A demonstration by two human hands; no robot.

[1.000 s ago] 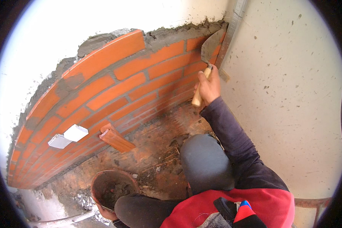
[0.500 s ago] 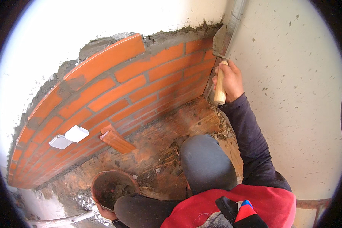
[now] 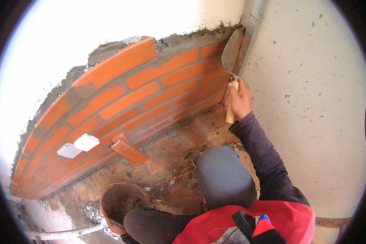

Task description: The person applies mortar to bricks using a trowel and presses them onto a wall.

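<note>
My right hand (image 3: 241,101) is closed round the wooden handle of a pointed trowel (image 3: 231,51). Its metal blade points up in front of the right end of the brick wall (image 3: 162,83), near the corner. Wet grey mortar (image 3: 179,44) lies along the wall's top course there. At the lower left, my left hand (image 3: 117,228) grips the side of a bucket (image 3: 103,199), its fingers partly hidden behind it and my leg. Grey mortar (image 3: 134,201) sits inside the bucket.
Two white pieces (image 3: 86,142) and a loose orange brick-like piece (image 3: 130,149) stand out by the wall's middle. A metal strip (image 3: 248,38) runs up the corner beside the pale right wall (image 3: 313,110). Rubble (image 3: 91,214) lies near the bucket.
My right hand and the trowel have come down and slightly left, the blade now more in front of the bricks. My left hand stays at the bucket.
</note>
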